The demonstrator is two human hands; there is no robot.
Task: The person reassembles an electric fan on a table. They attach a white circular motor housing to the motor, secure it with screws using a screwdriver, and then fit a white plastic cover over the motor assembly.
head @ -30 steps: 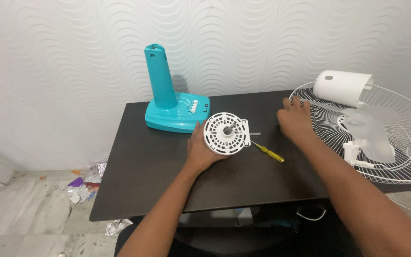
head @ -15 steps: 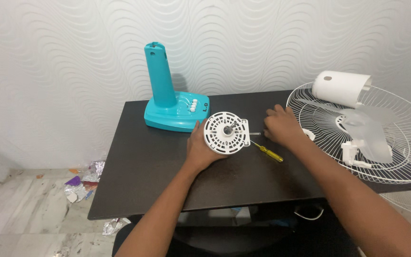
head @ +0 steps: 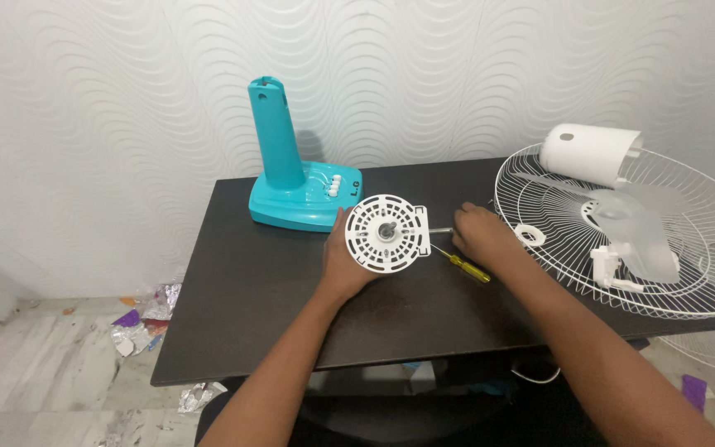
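- On the dark brown tabletop (head: 275,281), the left hand (head: 343,261) grasps a round white plastic vented disc (head: 385,233) with a short metal shaft at its centre, holding it upright on its edge; the thumb lies along the disc's left rim and the other fingers are hidden behind it.
- Just right of the disc, the right hand (head: 477,236) rests knuckles-up with fingers curled loosely; whether they pinch anything cannot be told.
- Beneath that hand's fingers lies a yellow-handled screwdriver (head: 465,266), its handle poking out toward the wrist.
- Beyond the left fingers stands a turquoise plastic fan base with an upright column (head: 295,178).
- Right of the right hand lie a white wire fan guard (head: 680,281), a small white plastic ring (head: 529,235) and a white cylindrical motor housing (head: 589,154).
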